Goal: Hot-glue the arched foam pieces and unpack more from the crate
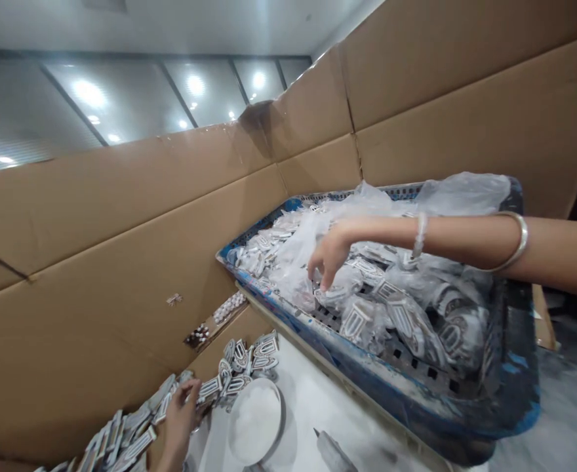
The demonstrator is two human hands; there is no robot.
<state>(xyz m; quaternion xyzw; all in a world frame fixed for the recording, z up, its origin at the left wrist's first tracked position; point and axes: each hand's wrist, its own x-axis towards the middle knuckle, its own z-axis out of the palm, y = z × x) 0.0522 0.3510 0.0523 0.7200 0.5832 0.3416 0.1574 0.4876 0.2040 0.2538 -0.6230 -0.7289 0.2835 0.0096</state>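
Note:
My right hand (330, 255) reaches into a blue perforated plastic crate (381, 400), its fingers curled down onto clear plastic bagging (293, 262) and bagged arch-shaped white-and-brown pieces (360, 321). I see no piece held in it. Two bangles circle that wrist and forearm. At the bottom left, my left hand (180, 413) rests at the edge of a loose pile of similar pieces (239, 364). Its curled fingers hide whether it holds one.
A round white dish of white powder (255, 419) stands by the pile on a powder-dusted white surface (308, 406). A grey pointed tool (332, 452) lies at the bottom. Cardboard sheets (121, 216) wall the area. Small white beads (228, 308) sit on a cardboard ledge.

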